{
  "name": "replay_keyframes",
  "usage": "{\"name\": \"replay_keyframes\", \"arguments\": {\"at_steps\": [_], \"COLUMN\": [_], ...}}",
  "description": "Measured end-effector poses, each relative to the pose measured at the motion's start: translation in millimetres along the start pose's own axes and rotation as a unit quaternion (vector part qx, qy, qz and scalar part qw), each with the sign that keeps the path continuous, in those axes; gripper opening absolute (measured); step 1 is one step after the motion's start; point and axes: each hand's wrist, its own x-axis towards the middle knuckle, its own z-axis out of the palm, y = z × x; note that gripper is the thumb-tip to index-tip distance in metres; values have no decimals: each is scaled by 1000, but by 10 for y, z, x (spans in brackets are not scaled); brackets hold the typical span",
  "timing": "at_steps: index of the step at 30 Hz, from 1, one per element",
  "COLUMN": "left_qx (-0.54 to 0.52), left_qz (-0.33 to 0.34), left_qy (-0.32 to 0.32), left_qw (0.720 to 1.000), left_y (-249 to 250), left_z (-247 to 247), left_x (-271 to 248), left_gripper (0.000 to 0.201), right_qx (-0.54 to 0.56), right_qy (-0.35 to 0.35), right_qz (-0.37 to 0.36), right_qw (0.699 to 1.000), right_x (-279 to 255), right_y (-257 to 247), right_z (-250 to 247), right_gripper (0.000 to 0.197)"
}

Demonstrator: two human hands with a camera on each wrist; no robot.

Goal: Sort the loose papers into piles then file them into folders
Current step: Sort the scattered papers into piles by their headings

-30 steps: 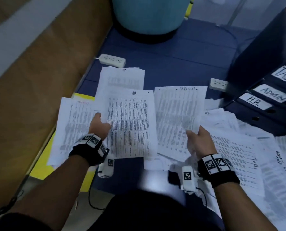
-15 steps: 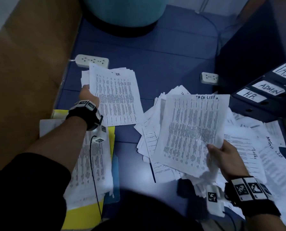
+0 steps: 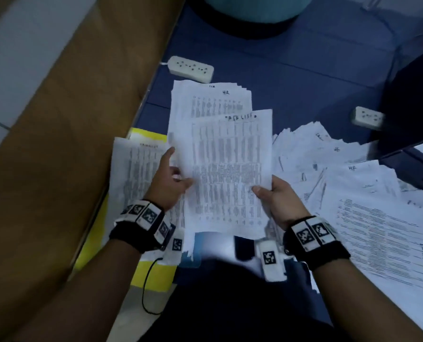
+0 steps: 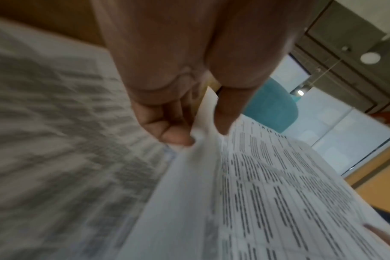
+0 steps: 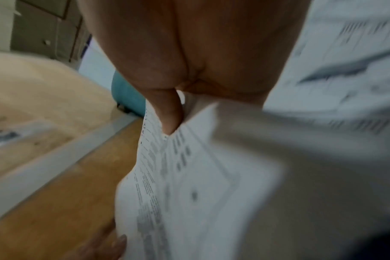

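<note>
A printed sheet headed "TASK LIST" (image 3: 230, 169) is held up between both hands. My left hand (image 3: 173, 181) pinches its left edge, thumb on top, as the left wrist view shows (image 4: 203, 126). My right hand (image 3: 272, 193) pinches its lower right edge (image 5: 174, 123). Behind it on the blue floor lies the HR pile (image 3: 213, 99). At the left a task-list pile (image 3: 139, 174) rests on a yellow folder (image 3: 146, 137). A loose heap of papers (image 3: 353, 188) spreads to the right. A dark binder (image 3: 417, 166) lies at the right edge.
Two white power strips (image 3: 190, 69) (image 3: 367, 117) lie on the blue floor (image 3: 292, 77). A teal round seat base (image 3: 252, 11) stands at the top. A brown strip (image 3: 57, 119) runs along the left. A black cable (image 3: 146, 287) hangs from my left wrist.
My left hand let go of the HR sheet on the far pile and came back to take the task-list sheet's left edge. My right hand brought that sheet to the centre.
</note>
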Motion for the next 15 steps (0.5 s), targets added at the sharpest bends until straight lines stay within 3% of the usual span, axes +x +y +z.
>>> {"name": "replay_keyframes", "arguments": {"at_steps": [4, 7, 11, 13, 15], "left_qx": [106, 170, 245, 279, 322], "left_qz": [-25, -54, -73, -61, -83], "left_qy": [147, 214, 211, 204, 209], "left_qw": [983, 960, 943, 936, 920], "left_y": [-378, -530, -657, -687, -662], "left_z": [-528, -844, -951, -908, -810], "left_x": [-204, -287, -331, -349, -382], "left_gripper": [82, 75, 67, 61, 64], "right_qx": [-142, -280, -412, -459, -457], "right_qy": [-70, -124, -93, -92, -118], "right_qz": [13, 7, 35, 25, 24], "right_qw": [987, 952, 906, 883, 881], "right_x": [287, 353, 447, 447, 407], "right_y": [192, 274, 439, 447, 413], "right_z": [534, 952, 1372, 1383, 1225], "right_gripper": [9, 31, 46, 48, 48]}}
